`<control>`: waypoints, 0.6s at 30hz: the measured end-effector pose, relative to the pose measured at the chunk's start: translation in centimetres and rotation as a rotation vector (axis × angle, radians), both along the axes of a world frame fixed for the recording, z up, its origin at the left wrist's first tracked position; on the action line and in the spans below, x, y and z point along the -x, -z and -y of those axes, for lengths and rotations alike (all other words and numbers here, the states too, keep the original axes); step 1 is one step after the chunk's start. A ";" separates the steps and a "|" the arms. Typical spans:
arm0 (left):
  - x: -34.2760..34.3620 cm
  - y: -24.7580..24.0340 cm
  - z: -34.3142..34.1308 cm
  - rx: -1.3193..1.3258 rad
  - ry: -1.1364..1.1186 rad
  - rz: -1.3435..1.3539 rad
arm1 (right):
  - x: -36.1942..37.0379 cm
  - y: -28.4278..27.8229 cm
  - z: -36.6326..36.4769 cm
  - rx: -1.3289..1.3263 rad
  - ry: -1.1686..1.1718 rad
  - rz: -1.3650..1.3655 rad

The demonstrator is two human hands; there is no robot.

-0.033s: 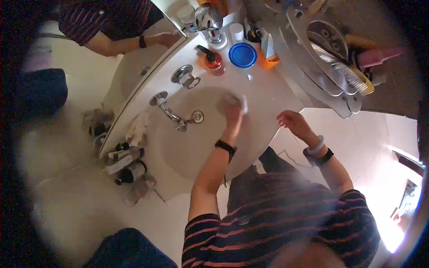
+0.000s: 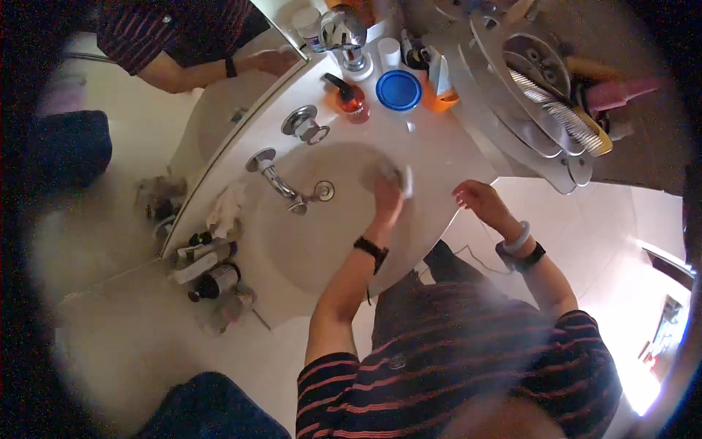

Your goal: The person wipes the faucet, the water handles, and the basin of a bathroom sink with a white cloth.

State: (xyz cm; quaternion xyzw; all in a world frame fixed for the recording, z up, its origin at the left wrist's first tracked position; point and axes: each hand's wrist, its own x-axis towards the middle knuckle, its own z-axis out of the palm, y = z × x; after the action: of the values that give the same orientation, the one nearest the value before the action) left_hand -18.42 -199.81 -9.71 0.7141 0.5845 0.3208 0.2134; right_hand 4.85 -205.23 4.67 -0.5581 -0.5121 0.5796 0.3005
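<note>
My left hand (image 2: 387,201) reaches into the white washbasin (image 2: 307,249), against the far right side of the bowl. Its fingers are closed on a small white-and-grey thing (image 2: 406,181), smeared by motion; whether it is a cloth or a sponge I cannot make out. Over the basin's right edge hangs my right hand (image 2: 479,199), fingers loosely bent and a little apart, with nothing seen in it. The chrome spout (image 2: 278,179) and the round drain (image 2: 324,191) lie left of my left hand.
Behind the bowl stand a chrome tap handle (image 2: 305,126), an amber pump bottle (image 2: 352,104), a blue-lidded tub (image 2: 398,91) and an orange cup (image 2: 441,99). Several bottles (image 2: 218,281) and a crumpled cloth (image 2: 227,211) are at the left. A corner shelf (image 2: 504,110) with a comb overhangs the right.
My left hand has shifted slightly to the right along the bowl with the whitish thing. My right hand stays where it was.
</note>
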 end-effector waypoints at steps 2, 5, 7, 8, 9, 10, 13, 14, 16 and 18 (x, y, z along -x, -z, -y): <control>0.0 -2.7 4.1 0.209 0.213 0.069 | -0.5 0.5 -0.2 0.005 0.031 0.021; 6.5 -3.3 8.3 0.444 0.441 -0.208 | 2.9 1.5 -0.5 0.064 -0.057 -0.200; 12.1 -4.6 9.0 0.575 0.495 -0.464 | 5.9 2.2 -1.2 0.103 -0.157 -0.314; 15.2 -3.9 9.7 0.511 0.440 -0.599 | 8.1 2.0 -1.6 0.110 -0.218 -0.396; 17.3 -3.7 9.6 0.503 0.438 -0.604 | 9.8 1.9 -2.2 0.099 -0.219 -0.398; 19.1 -3.6 9.1 0.387 0.389 -0.699 | 11.3 1.8 -2.8 0.129 -0.299 -0.351; 20.9 -3.0 6.5 0.222 0.339 -0.775 | 14.7 2.4 -5.0 0.188 -0.360 -0.337; 21.2 -2.4 5.6 0.197 0.328 -0.759 | 15.5 2.9 -5.9 0.234 -0.358 -0.380; 24.6 0.1 4.9 0.445 -0.006 -0.246 | 19.3 1.6 -8.0 0.282 -0.346 -0.495; 25.3 0.5 3.9 0.653 -0.287 0.321 | 20.8 1.1 -9.9 0.356 -0.289 -0.583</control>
State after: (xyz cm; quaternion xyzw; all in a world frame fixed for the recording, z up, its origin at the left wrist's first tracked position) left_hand -43.76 -203.72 -10.25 0.4601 0.7090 0.2522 0.4712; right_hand -15.97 -195.34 3.61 -0.3350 -0.3699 0.8307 0.2468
